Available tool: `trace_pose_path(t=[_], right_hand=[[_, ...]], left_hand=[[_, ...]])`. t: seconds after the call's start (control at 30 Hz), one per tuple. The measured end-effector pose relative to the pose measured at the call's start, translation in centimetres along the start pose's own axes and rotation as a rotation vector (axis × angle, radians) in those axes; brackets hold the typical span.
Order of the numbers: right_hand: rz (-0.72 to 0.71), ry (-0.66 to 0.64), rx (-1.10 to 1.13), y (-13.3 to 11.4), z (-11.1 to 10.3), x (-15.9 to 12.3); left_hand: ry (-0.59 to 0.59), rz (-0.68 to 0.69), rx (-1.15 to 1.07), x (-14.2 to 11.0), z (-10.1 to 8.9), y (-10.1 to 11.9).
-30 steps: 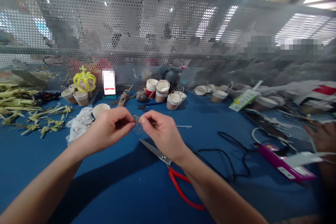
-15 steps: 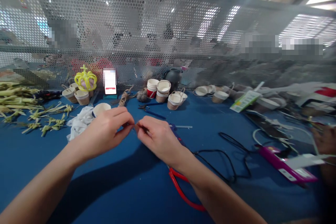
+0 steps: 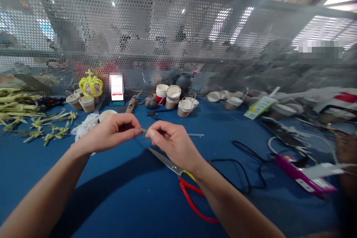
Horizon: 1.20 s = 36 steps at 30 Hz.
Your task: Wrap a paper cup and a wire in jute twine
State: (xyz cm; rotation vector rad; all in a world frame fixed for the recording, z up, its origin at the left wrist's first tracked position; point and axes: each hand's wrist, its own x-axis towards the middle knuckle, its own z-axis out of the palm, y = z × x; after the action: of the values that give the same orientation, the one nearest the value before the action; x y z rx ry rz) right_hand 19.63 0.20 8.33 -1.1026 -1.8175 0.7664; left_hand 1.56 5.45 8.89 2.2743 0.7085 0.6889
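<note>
Between my two hands stretches a short piece of thin brown twine [image 3: 143, 130], mostly hidden by the fingers. My left hand [image 3: 117, 132] pinches one end between thumb and fingertips. The other end is pinched by my right hand [image 3: 171, 141], a finger's width away. Loose wispy fibres hang just below the twine. Under my right hand and forearm lie scissors [image 3: 170, 164] with red and yellow handles, blades pointing up and left. Behind my left hand are a crumpled white cloth or plastic [image 3: 85, 128] and a white cup [image 3: 108, 113], partly covered.
Several twine-wrapped cups [image 3: 184, 107], a grey twine ball [image 3: 151, 102], pliers [image 3: 158, 111] and a lit phone [image 3: 116, 87] stand along the perforated panel [image 3: 156, 44]. Dried plant stems [image 3: 19, 106] lie left. A black cord [image 3: 237, 160] and purple box [image 3: 302, 176] lie right, near another person's hand [image 3: 346, 148].
My hands have shifted slightly and the fingertips opened up, so the twine now shows between them. My right hand has turned, uncovering the scissors' blades.
</note>
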Motion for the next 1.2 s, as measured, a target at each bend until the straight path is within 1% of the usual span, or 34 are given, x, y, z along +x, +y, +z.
trace_pose_path(t=[0.1,0.2,0.3,0.4,0.53,0.63,0.73,0.8,0.87,0.97,1.0,1.07,1.13,1.2], right_hand=[[0.043,0.055,0.045,0.1,0.1,0.1],[0.047,0.101,0.032,0.4,0.2,0.2],[0.020,0.135,-0.040,0.9,0.3,0.3],[-0.032,0.156,-0.167,1.1,0.5,0.3],[-0.119,0.129,-0.330,1.1,0.8,0.3],[-0.202,0.073,-0.412,1.1,0.9,0.2],[-0.253,0.001,-0.471,1.1,1.0,0.1],[-0.277,-0.045,-0.473,1.0,1.0,0.0],[-0.299,-0.088,-0.426,0.9,1.0,0.0],[-0.291,-0.111,-0.307,0.6,0.8,-0.1],[-0.272,-0.102,-0.263,0.5,0.7,-0.1],[-0.215,-0.069,-0.173,0.3,0.6,-0.2],[-0.138,-0.037,-0.069,0.2,0.4,-0.2],[-0.051,-0.002,0.048,0.2,0.3,-0.1]], left_hand=[[0.029,0.005,0.013,0.0,0.5,0.5],[0.079,0.019,0.135,-0.1,0.9,1.4],[0.118,0.093,0.292,-0.4,1.2,2.0],[0.133,0.178,0.395,-0.6,1.5,2.1],[0.113,0.203,0.473,-0.8,1.7,1.9],[0.114,0.209,0.497,-0.9,1.5,1.9],[0.125,0.204,0.478,-0.9,1.1,2.1],[0.127,0.183,0.452,-0.8,0.6,2.0],[0.119,0.132,0.401,-0.7,0.1,1.8],[0.067,0.012,0.220,-0.3,-0.4,0.8],[0.047,-0.024,0.132,-0.2,-0.4,0.4],[0.047,-0.073,-0.052,0.0,-0.3,-0.3],[0.068,-0.077,-0.205,0.3,0.1,-0.7],[0.110,-0.068,-0.310,0.4,0.7,-0.7]])
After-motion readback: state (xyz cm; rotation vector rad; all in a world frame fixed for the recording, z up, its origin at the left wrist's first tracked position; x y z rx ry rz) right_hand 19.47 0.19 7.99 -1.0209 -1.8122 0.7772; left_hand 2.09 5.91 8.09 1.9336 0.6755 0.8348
